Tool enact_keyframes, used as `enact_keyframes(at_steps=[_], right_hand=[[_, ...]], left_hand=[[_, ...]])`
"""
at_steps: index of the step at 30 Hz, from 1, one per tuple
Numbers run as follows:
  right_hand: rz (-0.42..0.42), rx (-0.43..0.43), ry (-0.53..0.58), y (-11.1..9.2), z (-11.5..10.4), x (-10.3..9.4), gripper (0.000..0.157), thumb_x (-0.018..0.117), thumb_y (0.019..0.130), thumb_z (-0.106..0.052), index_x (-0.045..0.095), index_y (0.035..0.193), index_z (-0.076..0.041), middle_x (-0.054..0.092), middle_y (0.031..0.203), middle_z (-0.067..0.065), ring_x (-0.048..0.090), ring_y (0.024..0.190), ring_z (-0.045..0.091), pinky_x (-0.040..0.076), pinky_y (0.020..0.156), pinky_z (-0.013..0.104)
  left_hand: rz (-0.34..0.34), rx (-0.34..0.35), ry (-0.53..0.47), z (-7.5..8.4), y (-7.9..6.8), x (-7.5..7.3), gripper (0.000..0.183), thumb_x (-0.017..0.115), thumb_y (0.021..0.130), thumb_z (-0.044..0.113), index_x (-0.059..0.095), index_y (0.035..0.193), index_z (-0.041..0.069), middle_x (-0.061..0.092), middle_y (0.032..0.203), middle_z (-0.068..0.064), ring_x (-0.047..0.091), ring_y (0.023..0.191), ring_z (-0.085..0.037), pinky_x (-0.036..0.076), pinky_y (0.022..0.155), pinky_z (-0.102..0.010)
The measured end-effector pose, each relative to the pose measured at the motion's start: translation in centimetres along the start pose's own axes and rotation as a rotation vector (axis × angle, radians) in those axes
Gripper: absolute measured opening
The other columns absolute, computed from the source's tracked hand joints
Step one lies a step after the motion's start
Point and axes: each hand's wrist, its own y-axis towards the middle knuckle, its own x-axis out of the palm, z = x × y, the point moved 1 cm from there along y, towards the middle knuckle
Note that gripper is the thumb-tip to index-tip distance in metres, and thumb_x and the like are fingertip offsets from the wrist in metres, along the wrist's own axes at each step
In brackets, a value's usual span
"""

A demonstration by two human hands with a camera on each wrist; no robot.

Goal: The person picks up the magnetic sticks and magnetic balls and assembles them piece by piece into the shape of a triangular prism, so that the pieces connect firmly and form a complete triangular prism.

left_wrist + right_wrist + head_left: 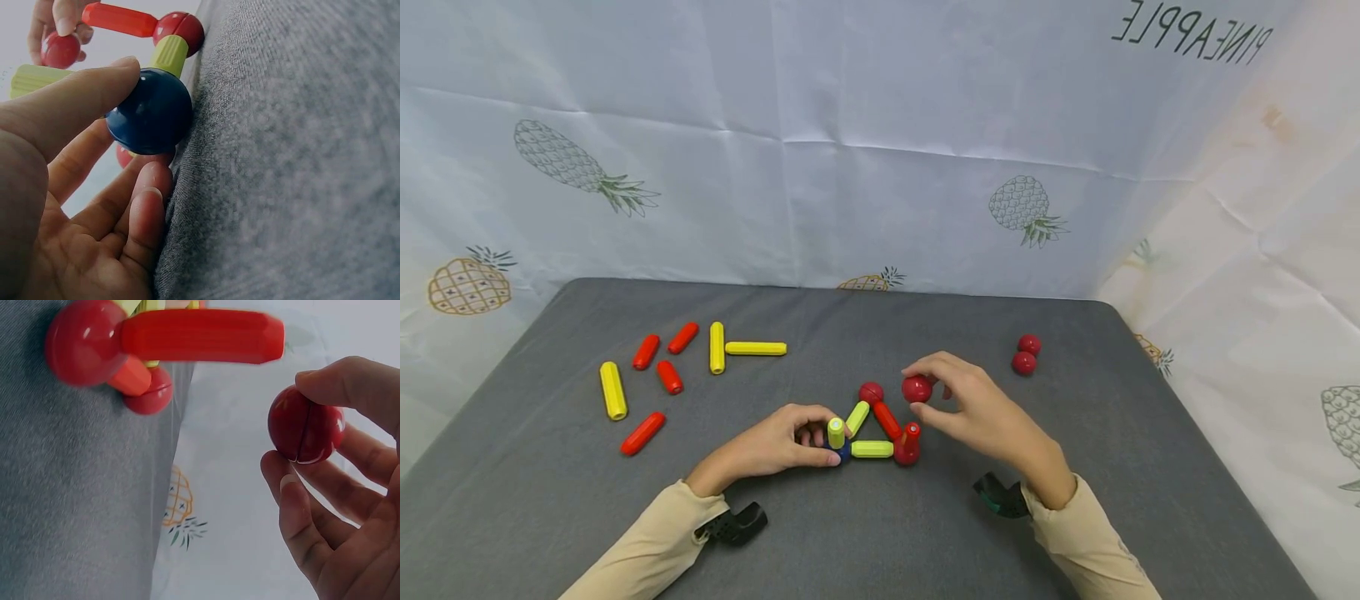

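Note:
A triangle of rods and balls lies mid-table. My left hand (801, 437) pinches its dark blue ball (153, 112), from which a yellow-green rod (837, 432) stands up. Two more yellow-green rods, one of them the near rod (872, 450), run from that ball to a red ball at the back (871, 392) and a red ball at the right (907, 452). A red rod (887, 421) joins those two. Another red rod (203, 335) rises from the right ball. Above the table, my right hand (973, 408) holds a loose red ball (306, 424) between thumb and fingers, apart from the frame.
On the left lie several loose red rods (643, 433) and yellow rods, among them a long yellow rod (756, 348). Two red balls (1024, 362) sit at the right back. A pineapple-print cloth (850, 208) hangs behind the grey table (865, 542).

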Motion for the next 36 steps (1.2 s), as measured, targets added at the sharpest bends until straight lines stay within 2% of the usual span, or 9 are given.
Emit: enact_keyframes(at_steps=[5, 13, 23, 29, 32, 36], right_hand=[[-0.007, -0.041, 0.008, 0.5, -0.6, 0.4, 0.037, 0.074, 0.088, -0.014, 0.063, 0.124, -0.013, 0.062, 0.122, -0.001, 0.061, 0.107, 0.011, 0.054, 0.089, 0.035], [-0.03, -0.048, 0.051, 1.2, -1.7, 1.2, 0.036, 0.073, 0.089, -0.014, 0.062, 0.124, -0.012, 0.064, 0.119, -0.003, 0.06, 0.098, 0.007, 0.053, 0.082, 0.026], [-0.037, -0.139, 0.09, 2.2, -2.7, 2.3, 0.032, 0.072, 0.09, -0.012, 0.062, 0.12, -0.01, 0.063, 0.115, -0.003, 0.06, 0.095, 0.006, 0.053, 0.078, 0.023], [-0.05, -0.126, 0.091, 2.3, -3.3, 2.8, 0.033, 0.072, 0.091, -0.014, 0.06, 0.122, -0.012, 0.064, 0.115, -0.004, 0.06, 0.091, 0.01, 0.051, 0.076, 0.022], [-0.054, -0.122, 0.075, 2.3, -3.7, 3.0, 0.034, 0.073, 0.091, -0.015, 0.06, 0.123, -0.012, 0.065, 0.115, -0.003, 0.06, 0.092, 0.011, 0.052, 0.078, 0.024], [-0.059, -0.132, 0.064, 2.3, -4.1, 3.3, 0.037, 0.073, 0.091, -0.017, 0.06, 0.125, -0.011, 0.065, 0.118, -0.001, 0.061, 0.102, 0.01, 0.054, 0.086, 0.029]], left_hand=[[-0.014, 0.008, -0.009, 0.0, 0.0, -0.1, 0.024, 0.076, 0.088, 0.022, 0.068, 0.108, 0.01, 0.058, 0.082, 0.001, 0.052, 0.067, -0.003, 0.045, 0.061, -0.02], [-0.009, 0.039, -0.006, 0.1, -0.1, -0.1, 0.026, 0.075, 0.089, 0.022, 0.07, 0.111, 0.009, 0.059, 0.083, 0.0, 0.052, 0.071, -0.004, 0.046, 0.062, -0.02], [-0.008, 0.034, 0.012, 0.1, -0.1, -0.1, 0.025, 0.075, 0.089, 0.023, 0.069, 0.11, 0.01, 0.058, 0.081, 0.0, 0.052, 0.067, -0.004, 0.046, 0.061, -0.021], [-0.011, 0.024, 0.014, 0.1, -0.2, 0.0, 0.02, 0.074, 0.09, 0.024, 0.067, 0.104, 0.011, 0.058, 0.079, 0.001, 0.052, 0.063, -0.004, 0.046, 0.06, -0.021], [-0.014, 0.026, 0.012, 0.0, -0.1, 0.0, 0.021, 0.074, 0.09, 0.024, 0.067, 0.104, 0.011, 0.058, 0.079, 0.001, 0.052, 0.063, -0.004, 0.046, 0.06, -0.021], [-0.009, 0.031, 0.018, 0.0, -0.1, 0.0, 0.023, 0.075, 0.089, 0.023, 0.068, 0.107, 0.01, 0.059, 0.079, 0.001, 0.053, 0.066, -0.003, 0.046, 0.061, -0.021]])
